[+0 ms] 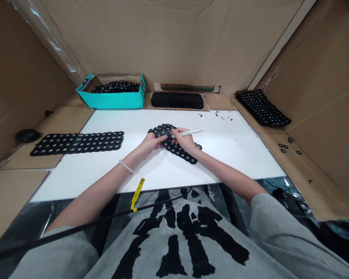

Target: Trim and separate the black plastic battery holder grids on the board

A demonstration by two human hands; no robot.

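Head view: hands [151, 145] grip perforated black mat [177, 152] between them; right holds white pen [190, 133].

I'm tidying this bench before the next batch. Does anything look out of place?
Yes. Small black scraps lie scattered on the white board near its far edge, and a few loose black rings sit on the cardboard at the right. They look like stray pieces, apart from the holed black sheets.

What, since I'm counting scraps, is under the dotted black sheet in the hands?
The black perforated sheet lies on a white board, visible around its edges. Directly beneath, it is covered, so scraps there cannot be seen.
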